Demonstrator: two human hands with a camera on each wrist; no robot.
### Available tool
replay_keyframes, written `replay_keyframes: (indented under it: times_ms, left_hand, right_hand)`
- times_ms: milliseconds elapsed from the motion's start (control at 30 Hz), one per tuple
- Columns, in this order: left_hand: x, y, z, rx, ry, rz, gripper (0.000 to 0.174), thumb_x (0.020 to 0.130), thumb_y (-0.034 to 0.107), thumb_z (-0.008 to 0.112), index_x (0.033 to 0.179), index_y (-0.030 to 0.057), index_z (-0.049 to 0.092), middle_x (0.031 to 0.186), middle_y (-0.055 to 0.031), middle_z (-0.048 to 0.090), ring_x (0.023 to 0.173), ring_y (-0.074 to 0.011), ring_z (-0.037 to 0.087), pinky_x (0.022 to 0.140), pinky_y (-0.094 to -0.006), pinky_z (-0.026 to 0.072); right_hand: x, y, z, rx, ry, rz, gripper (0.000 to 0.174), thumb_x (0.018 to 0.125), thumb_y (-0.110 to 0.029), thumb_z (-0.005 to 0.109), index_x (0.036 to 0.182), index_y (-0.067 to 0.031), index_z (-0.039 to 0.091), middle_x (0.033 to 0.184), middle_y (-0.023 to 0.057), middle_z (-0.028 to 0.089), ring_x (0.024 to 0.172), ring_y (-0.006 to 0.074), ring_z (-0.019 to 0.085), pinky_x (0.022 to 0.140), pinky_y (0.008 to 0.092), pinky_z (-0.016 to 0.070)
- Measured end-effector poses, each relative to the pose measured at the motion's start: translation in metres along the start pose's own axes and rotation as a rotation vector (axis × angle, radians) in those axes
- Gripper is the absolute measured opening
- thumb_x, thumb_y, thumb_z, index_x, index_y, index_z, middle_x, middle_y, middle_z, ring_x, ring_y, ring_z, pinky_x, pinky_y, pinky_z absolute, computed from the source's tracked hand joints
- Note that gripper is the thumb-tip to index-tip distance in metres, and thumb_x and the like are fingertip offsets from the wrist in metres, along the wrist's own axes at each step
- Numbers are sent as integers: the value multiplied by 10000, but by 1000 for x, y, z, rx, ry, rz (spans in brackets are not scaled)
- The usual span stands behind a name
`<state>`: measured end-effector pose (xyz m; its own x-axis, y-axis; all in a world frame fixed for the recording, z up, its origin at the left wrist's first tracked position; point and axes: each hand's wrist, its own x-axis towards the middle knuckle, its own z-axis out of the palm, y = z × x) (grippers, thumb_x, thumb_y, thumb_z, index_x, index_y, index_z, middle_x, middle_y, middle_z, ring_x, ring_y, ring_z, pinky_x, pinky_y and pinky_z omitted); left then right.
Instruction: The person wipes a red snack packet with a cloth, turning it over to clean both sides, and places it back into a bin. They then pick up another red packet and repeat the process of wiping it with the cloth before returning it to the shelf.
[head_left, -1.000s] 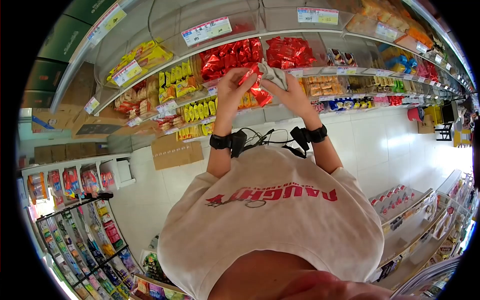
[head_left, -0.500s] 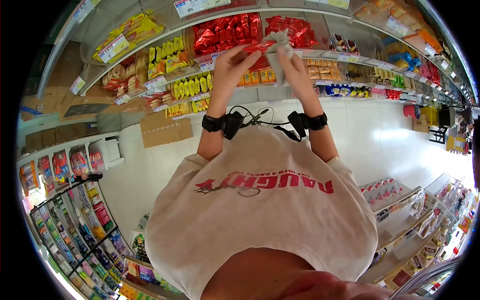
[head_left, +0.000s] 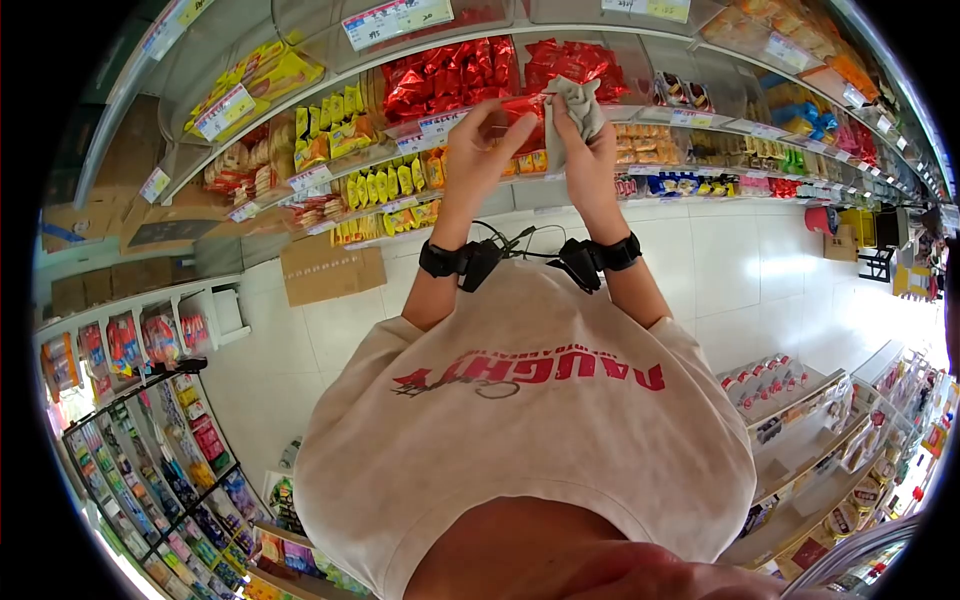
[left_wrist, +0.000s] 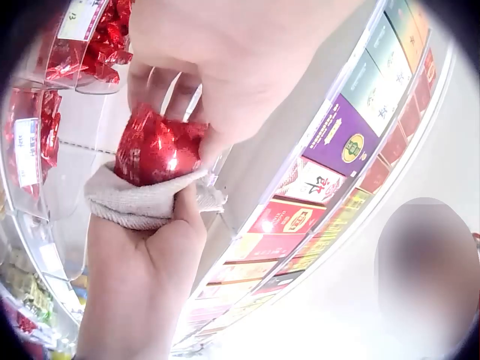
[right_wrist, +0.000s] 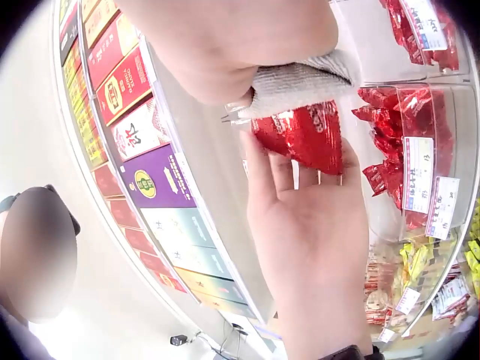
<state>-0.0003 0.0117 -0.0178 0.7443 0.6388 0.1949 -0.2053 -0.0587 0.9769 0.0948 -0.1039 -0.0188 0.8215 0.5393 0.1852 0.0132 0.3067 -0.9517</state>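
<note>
My left hand [head_left: 478, 155] holds a shiny red foil packet [head_left: 527, 107] by one end, with the thumb on the near side and the fingers behind it. In the right wrist view the packet [right_wrist: 313, 139] looks plump and its printing is too small to read. A crumpled grey-white cloth [head_left: 575, 108] is in my right hand [head_left: 592, 165], the thumb pressing it. The cloth [left_wrist: 142, 196] wraps over the packet's other end in the left wrist view and hides that part. Both hands are raised close together in front of the shelves.
Clear bins of red packets [head_left: 450, 80] and more red packets [head_left: 570, 65] stand just behind the hands. Yellow packets [head_left: 330, 130] fill bins to the left. Price tags [head_left: 397, 22] line the shelf edges. Flattened cardboard [head_left: 333, 270] lies on the floor below; boxed goods [right_wrist: 154, 176] line another shelf.
The packet has turned from a steep tilt with its lower end hanging down to lie between both hands. The cloth has moved onto its right end, and both hands have risen slightly.
</note>
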Motion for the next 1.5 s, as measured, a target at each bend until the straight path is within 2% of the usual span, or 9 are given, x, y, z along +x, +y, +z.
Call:
replay_keyframes:
  times_ms: [167, 300, 400, 567, 767, 867, 1267, 1400, 1500]
  left_hand:
    - [5, 8, -12, 142, -31, 125, 226, 924, 133, 753, 1079, -13, 677, 919, -3, 627, 832, -76, 571, 748, -228, 462]
    - [7, 8, -19, 338, -83, 159, 253, 911, 148, 766, 1072, -31, 690, 985, -45, 678, 846, -95, 612, 753, -245, 498]
    - [6, 9, -15, 177, -122, -46, 273, 910, 122, 762, 1117, -30, 668, 1046, -65, 688, 918, -101, 635, 789, -245, 516]
    - [3, 7, -7, -3, -111, -128, 382, 883, 63, 770, 1220, -27, 612, 1149, -100, 693, 1051, -155, 666, 876, -301, 563]
    - [6, 4, -24, -10, -201, -47, 348, 879, 102, 789, 1168, -31, 647, 1082, -78, 713, 949, -100, 657, 821, -256, 540]
    - [6, 9, -22, -45, -225, -81, 319, 890, 103, 779, 1157, -34, 670, 1078, -62, 714, 917, -83, 638, 807, -251, 521]
    - [3, 4, -17, -24, -179, -14, 418, 900, 119, 772, 1252, -54, 625, 1098, -76, 702, 1021, -118, 637, 847, -268, 542]
    - [9, 10, -14, -7, -144, -51, 432, 877, 112, 795, 1238, -40, 615, 1075, -69, 691, 947, -94, 637, 800, -253, 543]
    - [11, 2, -13, -4, -84, -90, 421, 858, 110, 814, 1206, -27, 621, 1067, -70, 689, 871, -75, 629, 758, -241, 535]
  right_hand:
    - [5, -3, 3, 238, 204, 57, 298, 1031, -239, 589, 1224, -19, 644, 1043, -1, 671, 930, 53, 572, 803, 238, 472]
    - [11, -15, -19, -233, -292, 295, 335, 1012, -239, 606, 1249, -3, 621, 1031, 9, 672, 922, 76, 584, 804, 257, 482]
    - [9, 2, -14, -212, -266, 6, 304, 987, -168, 624, 1230, 14, 621, 1049, 25, 681, 937, 82, 590, 830, 259, 489]
    - [12, 20, -13, -24, 21, -64, 297, 982, -119, 625, 1236, 34, 617, 1078, 44, 690, 953, 86, 601, 856, 261, 486]
    - [17, -19, -19, 141, 92, 210, 274, 975, -143, 661, 1200, 12, 637, 1027, 16, 683, 929, 67, 582, 826, 261, 485]
    - [12, -10, -27, -184, -212, 88, 248, 969, -143, 672, 1169, 1, 647, 1006, 5, 681, 913, 56, 575, 814, 251, 481]
    - [14, -10, -34, -69, -143, 137, 272, 1002, -196, 631, 1182, 8, 644, 1024, 2, 683, 915, 59, 582, 815, 240, 480]
    - [5, -1, -23, -291, -307, 105, 327, 1008, -201, 621, 1254, 15, 618, 1070, 18, 679, 958, 72, 583, 857, 249, 479]
    - [4, 8, -19, -108, -138, 90, 382, 1000, -199, 634, 1310, 21, 594, 1103, 33, 678, 990, 81, 583, 895, 252, 473]
